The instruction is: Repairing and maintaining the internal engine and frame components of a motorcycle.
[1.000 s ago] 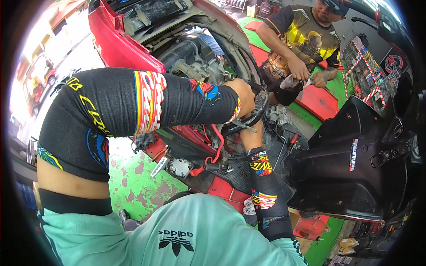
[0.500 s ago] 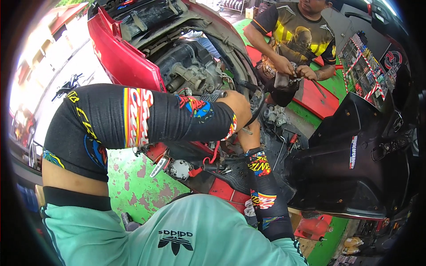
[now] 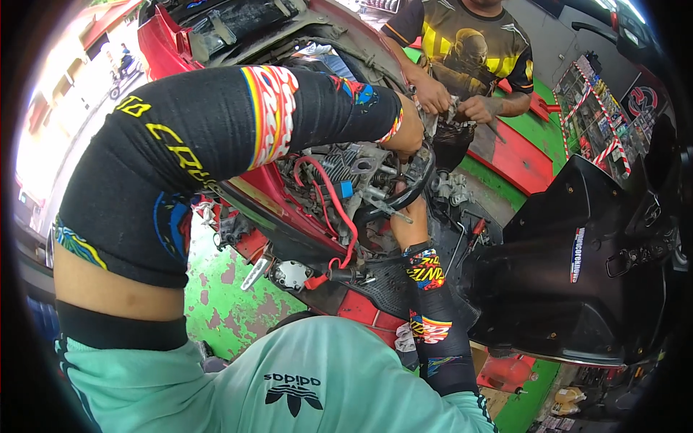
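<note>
Centrally: black curved tube [image 3: 421, 189] lies between left hand [image 3: 410, 130] and right hand [image 3: 412, 222]; finger closure cannot be told. Red cable [image 3: 353, 222] sits left of centre; sleeved forearm [image 3: 216, 119] partly blocks scooter bodywork [image 3: 157, 47].

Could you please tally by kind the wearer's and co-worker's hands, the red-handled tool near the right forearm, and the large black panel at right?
Wearer's hands (left hand, right hand): 2
Co-worker's hands: 2
Red-handled tool: 1
Large black panel: 1
Total: 6
</note>
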